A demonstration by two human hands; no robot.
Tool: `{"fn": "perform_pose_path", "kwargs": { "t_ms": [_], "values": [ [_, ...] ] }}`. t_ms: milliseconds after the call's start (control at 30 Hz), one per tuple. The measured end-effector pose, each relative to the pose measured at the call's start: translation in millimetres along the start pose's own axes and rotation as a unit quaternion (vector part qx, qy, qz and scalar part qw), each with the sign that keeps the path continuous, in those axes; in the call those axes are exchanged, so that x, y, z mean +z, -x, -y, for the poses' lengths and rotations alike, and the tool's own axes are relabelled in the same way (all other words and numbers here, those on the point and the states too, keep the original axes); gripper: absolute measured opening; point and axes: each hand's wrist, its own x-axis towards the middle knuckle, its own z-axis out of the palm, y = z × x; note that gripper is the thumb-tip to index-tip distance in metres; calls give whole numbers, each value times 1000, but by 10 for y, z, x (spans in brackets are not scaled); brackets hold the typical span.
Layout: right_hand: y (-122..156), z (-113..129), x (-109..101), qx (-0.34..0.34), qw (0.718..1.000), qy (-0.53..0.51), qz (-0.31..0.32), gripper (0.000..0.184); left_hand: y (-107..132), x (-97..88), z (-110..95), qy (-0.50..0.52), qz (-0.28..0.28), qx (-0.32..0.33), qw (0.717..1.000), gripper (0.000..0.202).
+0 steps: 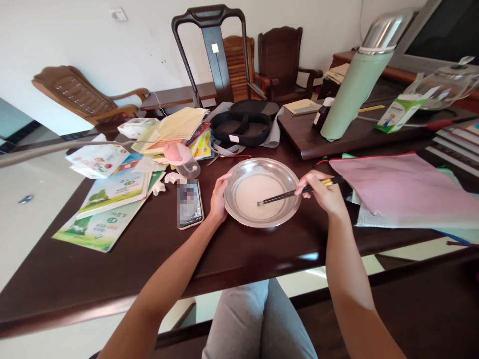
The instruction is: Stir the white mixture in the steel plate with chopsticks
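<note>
A shallow stainless steel bowl (282, 217) sits on the dark wooden table in front of me, with a milky white liquid (249, 194) in it. My left hand (219, 196) grips the bowl's left rim, fingers on the outside and partly hidden. Black chopsticks (286, 194) with gold bands are held in my right hand (318, 188), whose fingers are closed round them at the bowl's right edge. The chopstick tips dip into the liquid near the bowl's middle. A phone (189, 204) lies on the table left of my left hand.
Left are booklets (108, 219), crumpled tissues (174, 177) and a pink-lidded plastic cup (182, 158). Behind the bowl rests a black case (241, 127). A green thermos (355, 85) stands back right, near a small box (400, 112). A pink zip folder (404, 182) lies right.
</note>
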Motion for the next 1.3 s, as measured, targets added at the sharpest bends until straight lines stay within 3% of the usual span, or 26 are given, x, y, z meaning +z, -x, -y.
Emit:
{"fn": "perform_pose_path", "kwargs": {
  "t_ms": [100, 233, 300, 500, 667, 733, 933, 1133, 1300],
  "values": [
    [-12, 16, 39, 0, 999, 31, 33, 62, 2, 3, -2, 0, -1, 2, 1000, 45],
    [-27, -18, -23, -18, 997, 13, -71, 63, 2, 9, -4, -2, 4, 5, 1000, 46],
    [-19, -30, -52, -16, 997, -5, -80, 64, 2, 9, -6, -2, 3, 4, 1000, 46],
    [-6, 31, 34, 5, 998, 24, 60, 62, 1, 9, -8, -4, 0, 4, 1000, 44],
    [-31, 6, -20, -14, 998, 26, -56, 63, -1, 9, -2, 3, -1, 2, 1000, 40],
    [-24, -6, -42, -13, 997, 14, -73, 66, -1, 8, -2, -1, 1, 4, 1000, 41],
    [-13, 46, 41, -5, 999, 37, 37, 62, 2, 12, -11, -1, 3, 5, 1000, 47],
    [-27, -21, -58, -16, 995, -12, -96, 66, 3, 18, -21, -7, 2, 4, 1000, 48],
    [-5, 14, 12, 1, 999, 13, 38, 61, -2, 15, -12, -11, 0, 3, 1000, 47]
  ]
}}
